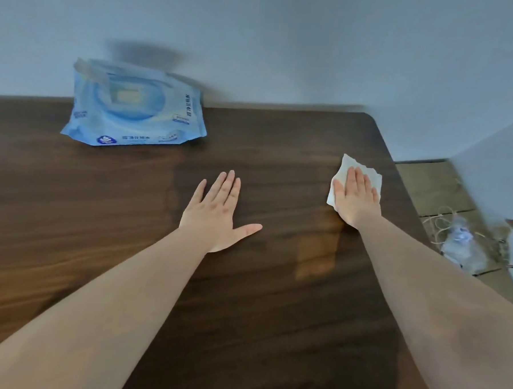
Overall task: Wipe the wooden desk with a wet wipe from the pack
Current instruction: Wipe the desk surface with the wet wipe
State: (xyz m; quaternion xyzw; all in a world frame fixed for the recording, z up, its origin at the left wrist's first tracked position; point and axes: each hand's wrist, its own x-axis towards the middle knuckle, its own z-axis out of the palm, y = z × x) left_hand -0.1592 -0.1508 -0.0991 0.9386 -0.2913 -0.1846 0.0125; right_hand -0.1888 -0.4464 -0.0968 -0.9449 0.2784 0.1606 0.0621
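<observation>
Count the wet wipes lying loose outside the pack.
1. A white wet wipe lies flat under the right hand near the desk's right edge. More may be hidden inside the blue pack.

We are reaching both bare forearms forward, palms facing down. Our left hand (215,213) is lying flat with its fingers (226,186) held together and pointing ahead, while the thumb is spreading out to the right. Our right hand (354,196) is pressing down flat, well apart from the left, its fingers (358,180) extended, close together and angling slightly leftward, with the thumb tucked along the left side of the palm.
</observation>
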